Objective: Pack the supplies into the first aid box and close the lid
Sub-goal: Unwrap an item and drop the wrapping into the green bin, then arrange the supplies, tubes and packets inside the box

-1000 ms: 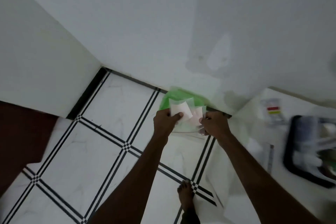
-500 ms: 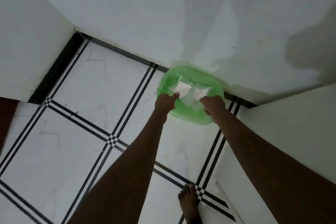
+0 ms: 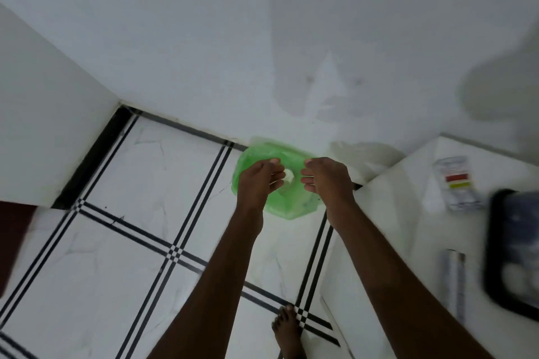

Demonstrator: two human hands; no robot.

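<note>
Both hands, left hand (image 3: pixel 256 181) and right hand (image 3: pixel 326 181), hover over the green-lined bin (image 3: pixel 280 204) on the floor, fingers loosely spread, empty, apparently discarding wrappers. First aid box (image 3: pixel 513 251) sits on the tabletop (image 3: pixel 393 213), well apart.

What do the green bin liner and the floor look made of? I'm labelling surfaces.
Green bin liner: thin plastic film, by its translucent, crumpled, glossy look. Floor: polished marble-look tile, white with grey veins and black inlaid lines; whether it is stone or ceramic cannot be told.
</note>
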